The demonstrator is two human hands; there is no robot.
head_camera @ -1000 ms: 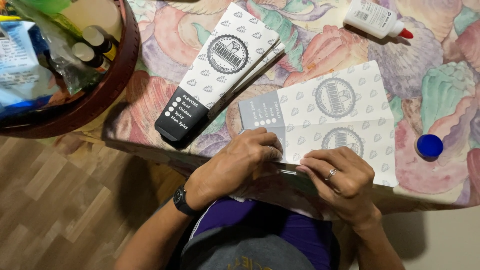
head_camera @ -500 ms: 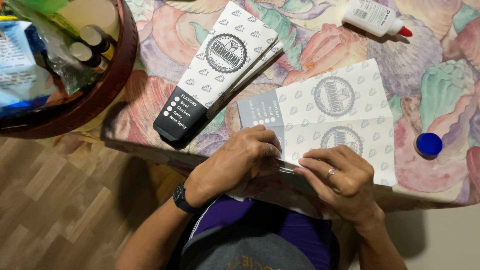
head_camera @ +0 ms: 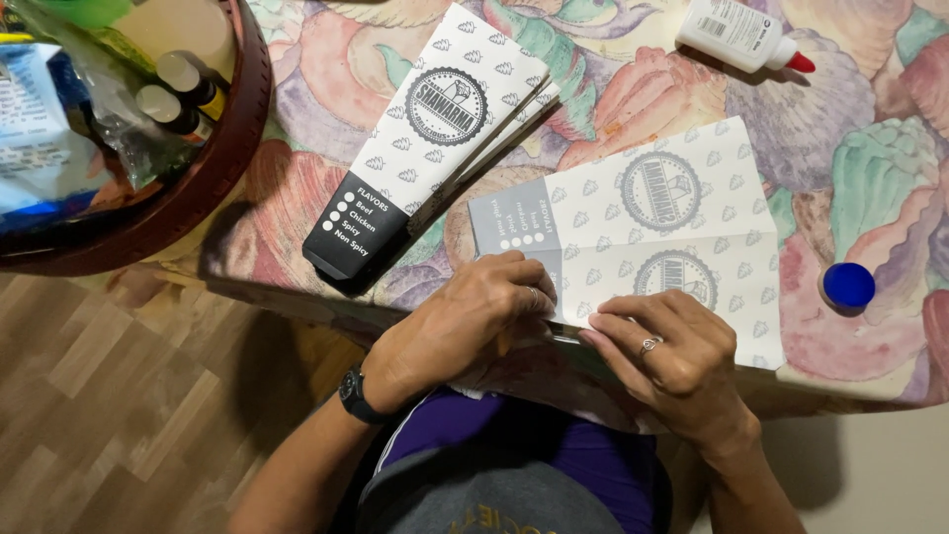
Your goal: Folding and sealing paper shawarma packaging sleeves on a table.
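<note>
Left hand (head_camera: 474, 321): fingers curled, pressing down on the near left edge of the flat printed paper sleeve (head_camera: 643, 232), close to the near edge of the counter (head_camera: 870, 129). A black wristwatch (head_camera: 354, 396) sits on this wrist. Right hand (head_camera: 672, 366): fingers bent, fingertips pinching and pressing the near edge of the same sleeve; a ring shows on one finger. The sleeve lies unfolded and flat, white with a small grey pattern and round emblems, one grey panel at its left end. Its near edge lies along the counter's near edge, under both hands.

Left of the sleeve, a stack of folded sleeves (head_camera: 425, 138) lies diagonally, its black end pointing at the counter's near edge, just apart from the flat sleeve. Open patterned counter surface lies between the stack and the basket, and to the right of the flat sleeve.

Far left, a round dark-brown basket (head_camera: 237, 129) stands on the counter. It holds two small dark bottles (head_camera: 178, 94) with pale caps, a clear plastic bag, and a blue-and-white packet (head_camera: 35, 138).

At the far edge, a white glue bottle (head_camera: 736, 35) with a red tip lies on its side. A blue cap (head_camera: 848, 286) rests at the right, well apart from the bottle, near the sleeve's right end.
</note>
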